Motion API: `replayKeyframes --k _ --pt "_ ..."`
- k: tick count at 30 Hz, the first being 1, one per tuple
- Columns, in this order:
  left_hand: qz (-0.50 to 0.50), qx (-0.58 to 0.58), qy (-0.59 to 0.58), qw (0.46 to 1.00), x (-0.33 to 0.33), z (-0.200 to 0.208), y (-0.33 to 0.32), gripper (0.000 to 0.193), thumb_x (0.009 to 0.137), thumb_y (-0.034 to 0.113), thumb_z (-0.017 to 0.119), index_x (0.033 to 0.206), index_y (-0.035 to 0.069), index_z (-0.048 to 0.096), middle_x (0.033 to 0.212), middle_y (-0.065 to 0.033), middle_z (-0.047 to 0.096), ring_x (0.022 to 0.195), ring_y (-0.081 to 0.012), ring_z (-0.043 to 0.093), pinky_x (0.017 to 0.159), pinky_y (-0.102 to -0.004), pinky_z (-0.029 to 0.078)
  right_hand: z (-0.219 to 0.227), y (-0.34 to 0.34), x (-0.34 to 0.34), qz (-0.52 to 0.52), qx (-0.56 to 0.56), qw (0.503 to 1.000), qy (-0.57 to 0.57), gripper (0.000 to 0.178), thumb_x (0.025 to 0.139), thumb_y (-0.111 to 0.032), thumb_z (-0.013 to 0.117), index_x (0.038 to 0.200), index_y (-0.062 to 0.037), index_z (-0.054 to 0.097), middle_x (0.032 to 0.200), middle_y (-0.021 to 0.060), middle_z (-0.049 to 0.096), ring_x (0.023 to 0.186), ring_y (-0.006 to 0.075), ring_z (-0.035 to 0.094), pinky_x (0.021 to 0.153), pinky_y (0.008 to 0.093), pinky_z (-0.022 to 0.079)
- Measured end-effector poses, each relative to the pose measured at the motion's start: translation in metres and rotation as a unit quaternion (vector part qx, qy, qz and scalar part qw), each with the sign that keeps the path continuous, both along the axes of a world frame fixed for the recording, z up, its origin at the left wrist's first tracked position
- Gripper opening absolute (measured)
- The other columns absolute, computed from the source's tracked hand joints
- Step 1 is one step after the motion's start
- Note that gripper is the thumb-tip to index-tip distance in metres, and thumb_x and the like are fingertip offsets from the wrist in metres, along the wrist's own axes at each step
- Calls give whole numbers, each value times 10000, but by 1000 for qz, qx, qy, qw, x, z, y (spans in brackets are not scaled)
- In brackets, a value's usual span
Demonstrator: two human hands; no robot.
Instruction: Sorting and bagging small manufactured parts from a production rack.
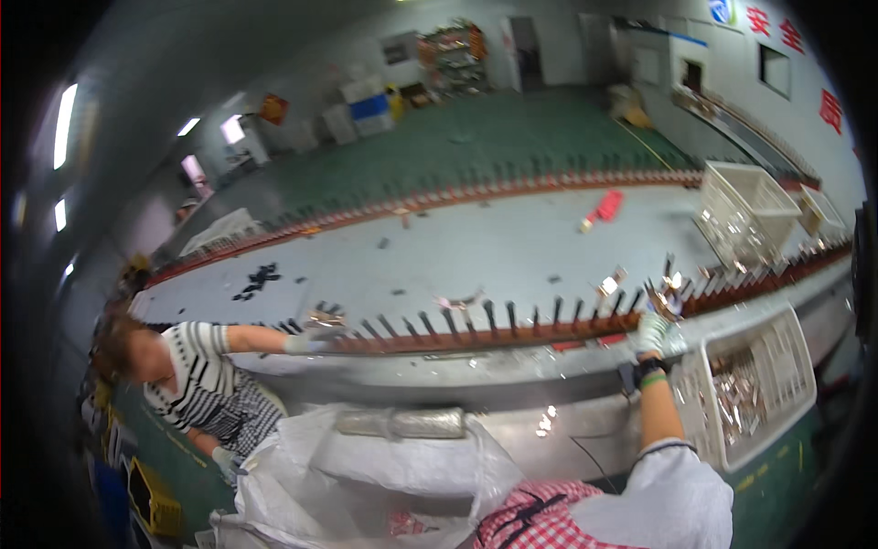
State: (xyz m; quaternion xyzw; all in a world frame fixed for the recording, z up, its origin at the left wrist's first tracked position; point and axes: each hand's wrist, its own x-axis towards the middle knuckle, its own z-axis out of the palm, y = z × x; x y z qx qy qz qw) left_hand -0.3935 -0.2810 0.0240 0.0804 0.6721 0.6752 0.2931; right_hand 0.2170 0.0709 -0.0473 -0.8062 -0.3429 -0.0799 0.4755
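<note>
My right hand (652, 331), in a pale glove with a dark band at the wrist, reaches to the near row of upright dark pegs (512, 317). Its fingers look closed around a shiny, copper-toned metal piece (667, 295); blur hides its exact kind. Another bright metal piece (611, 281) sits just left of the hand, by the pegs. Below and right of my wrist, a white plastic basket (794, 366) holds many shiny metal pieces (737, 395). My left hand is out of sight.
A co-worker in a striped shirt (197, 352) stretches a gloved hand (311, 344) to the pegs at left. A white sack (366, 476) bulges in front of me. Dark bits (258, 282) and a red item (607, 206) lie on the long table (439, 247). Another white basket (745, 197) stands right.
</note>
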Motion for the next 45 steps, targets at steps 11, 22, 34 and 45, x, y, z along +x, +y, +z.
replayKeyframes --k 11,22,34,45 --pt "35 -26 128 991 -13 -27 -20 497 737 -57 544 1205 -12 384 1119 -106 442 869 -162 470 711 -268 448 -20 70 34 150 95 984 -17 332 834 -142 449 1137 -8 436 1171 125 472 1032 229 479 848 372 405" --pt "47 -44 120 991 20 17 -22 535 731 0 581 1215 -41 358 1195 -135 408 1040 -215 409 880 -296 374 101 -25 -360 695 132 650 277 113 836 -140 505 925 -74 480 782 31 509 643 148 539 599 371 530" --pt "67 -64 106 990 45 33 -29 569 735 80 620 1229 -25 357 1199 -124 414 1071 -217 396 912 -310 343 -32 -83 -394 890 -190 406 86 316 850 -157 471 1141 -32 469 1116 129 520 1014 250 507 886 316 391" --pt "-21 -110 171 979 -14 -61 -28 594 665 -61 500 1242 -32 363 1255 -122 401 1164 -230 359 986 -315 259 -102 -66 -140 372 -367 849 78 261 768 -222 525 988 -91 576 981 152 582 949 302 533 815 354 420"
